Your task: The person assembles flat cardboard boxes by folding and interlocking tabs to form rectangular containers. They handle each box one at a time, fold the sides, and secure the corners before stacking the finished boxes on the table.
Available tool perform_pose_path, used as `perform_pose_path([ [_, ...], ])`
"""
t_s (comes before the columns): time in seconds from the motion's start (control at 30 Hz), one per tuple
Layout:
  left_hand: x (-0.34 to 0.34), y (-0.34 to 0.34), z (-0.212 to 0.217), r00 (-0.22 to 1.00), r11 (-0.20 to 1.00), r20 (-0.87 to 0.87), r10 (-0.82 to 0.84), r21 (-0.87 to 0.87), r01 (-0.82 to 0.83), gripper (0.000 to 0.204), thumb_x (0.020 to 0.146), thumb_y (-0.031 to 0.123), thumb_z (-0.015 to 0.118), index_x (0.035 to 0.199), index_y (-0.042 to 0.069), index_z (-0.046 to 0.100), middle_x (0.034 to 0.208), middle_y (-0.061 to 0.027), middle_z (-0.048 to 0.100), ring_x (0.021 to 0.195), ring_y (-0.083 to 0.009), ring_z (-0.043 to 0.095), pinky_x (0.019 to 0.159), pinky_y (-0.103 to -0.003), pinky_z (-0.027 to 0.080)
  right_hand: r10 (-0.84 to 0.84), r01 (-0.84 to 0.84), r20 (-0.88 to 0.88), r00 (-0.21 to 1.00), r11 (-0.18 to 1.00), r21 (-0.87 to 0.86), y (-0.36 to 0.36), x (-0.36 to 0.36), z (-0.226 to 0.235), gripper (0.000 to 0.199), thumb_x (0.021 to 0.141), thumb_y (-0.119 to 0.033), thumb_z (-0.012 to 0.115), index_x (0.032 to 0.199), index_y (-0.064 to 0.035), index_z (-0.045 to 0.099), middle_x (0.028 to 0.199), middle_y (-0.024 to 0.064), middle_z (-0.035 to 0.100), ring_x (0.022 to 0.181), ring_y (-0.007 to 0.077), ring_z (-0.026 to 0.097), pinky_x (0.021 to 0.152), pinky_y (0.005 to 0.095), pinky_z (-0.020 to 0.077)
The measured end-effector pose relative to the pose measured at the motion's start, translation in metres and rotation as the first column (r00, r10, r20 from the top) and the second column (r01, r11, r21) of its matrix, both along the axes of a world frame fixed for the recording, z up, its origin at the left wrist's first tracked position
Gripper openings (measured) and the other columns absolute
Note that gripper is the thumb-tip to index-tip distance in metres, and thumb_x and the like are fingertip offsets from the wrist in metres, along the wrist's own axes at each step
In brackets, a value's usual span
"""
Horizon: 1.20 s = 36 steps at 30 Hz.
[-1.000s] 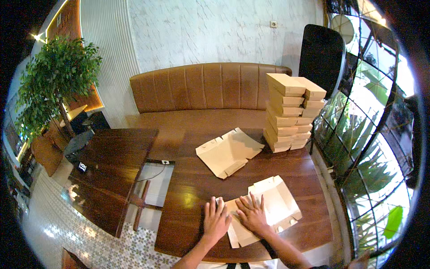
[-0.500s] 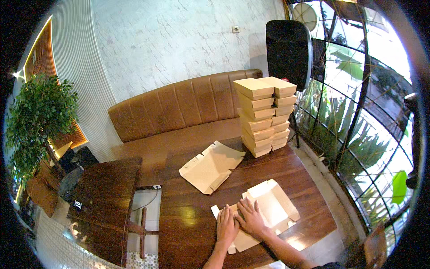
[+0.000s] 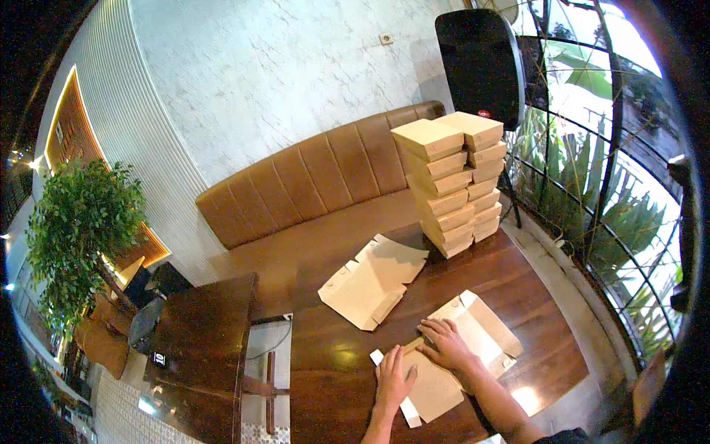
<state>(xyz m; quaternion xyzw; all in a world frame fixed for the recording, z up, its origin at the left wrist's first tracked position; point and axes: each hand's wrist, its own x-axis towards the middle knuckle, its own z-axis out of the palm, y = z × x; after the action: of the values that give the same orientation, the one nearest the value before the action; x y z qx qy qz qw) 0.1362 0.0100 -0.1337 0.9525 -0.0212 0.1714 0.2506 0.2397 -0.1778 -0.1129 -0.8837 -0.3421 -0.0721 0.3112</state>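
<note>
A partly creased kraft cardboard box blank [image 3: 436,396] lies before me on the table, its side flaps slightly raised. At its left edge rests my left hand [image 3: 396,381], fingers stretched out along a flap. My right hand [image 3: 448,346] lies across the middle of the blank by a fold, its fingers extended and slightly bent. Neither hand grips anything visible. Farther off and to the left is a second flat cardboard blank [image 3: 373,287] with slots and tabs. Parts of the near blank are hidden under my hands and right forearm.
Two side-by-side stacks of folded cardboard boxes [image 3: 450,194] stand at the table's far right. A brown padded bench [image 3: 318,170] runs behind the dark wooden table [image 3: 325,399]. Another table [image 3: 200,355] stands to the left past a gap. A gridded window [image 3: 592,163] is at right.
My hands have moved apart: earlier they lay side by side on the fold, and now the right is farther along the blank. The whole view has tilted and shifted.
</note>
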Motion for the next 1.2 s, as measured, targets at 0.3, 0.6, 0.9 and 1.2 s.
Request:
perform_pose_path([
  [0.3,0.062,0.006,0.031,0.986,0.984,-0.051,0.157,0.092,-0.152,0.023,0.100,0.026,0.068,0.116,0.012,0.074,0.105,-0.0059,0.072,0.110,-0.0293,0.062,0.103,-0.051,0.040,-0.066,0.068,0.036,0.997,0.997,-0.043,0.004,0.000,0.006,0.063,0.101,-0.041,0.060,0.152,-0.0046,0.050,0.157,0.0180,0.048,0.149,0.0392,0.036,0.124,0.0547,0.0223],
  [0.6,0.040,-0.029,0.032,0.996,0.994,0.087,0.019,0.104,-0.028,0.058,0.092,0.002,0.064,0.148,0.002,0.050,0.147,-0.0162,0.055,0.142,-0.0325,0.048,0.127,-0.051,0.029,-0.134,0.136,-0.051,0.990,0.990,0.044,0.031,0.007,0.011,0.054,0.082,-0.010,0.079,0.134,-0.0097,0.065,0.123,0.0149,0.060,0.121,0.0407,0.047,0.109,0.0506,0.0402],
  [0.9,0.053,-0.019,0.008,0.993,0.990,0.106,-0.057,-0.121,0.070,0.048,0.097,0.014,0.061,0.142,0.000,0.058,0.144,-0.0179,0.059,0.134,-0.0357,0.056,0.117,-0.049,0.042,-0.047,0.084,-0.257,0.965,0.987,0.135,0.007,-0.002,0.015,0.043,0.090,-0.012,0.075,0.133,-0.0095,0.070,0.134,0.0160,0.068,0.121,0.0354,0.065,0.107,0.0463,0.0490],
  [1.2,0.052,-0.015,0.004,0.994,0.993,0.030,-0.109,-0.035,0.110,0.044,0.098,0.018,0.060,0.140,0.009,0.067,0.152,-0.0150,0.056,0.144,-0.0334,0.048,0.124,-0.051,0.034,-0.100,0.099,-0.004,0.995,0.990,-0.098,-0.001,-0.045,0.012,0.051,0.099,-0.032,0.061,0.148,-0.0176,0.063,0.156,0.0026,0.057,0.154,0.0312,0.039,0.127,0.0632,-0.0009],
])
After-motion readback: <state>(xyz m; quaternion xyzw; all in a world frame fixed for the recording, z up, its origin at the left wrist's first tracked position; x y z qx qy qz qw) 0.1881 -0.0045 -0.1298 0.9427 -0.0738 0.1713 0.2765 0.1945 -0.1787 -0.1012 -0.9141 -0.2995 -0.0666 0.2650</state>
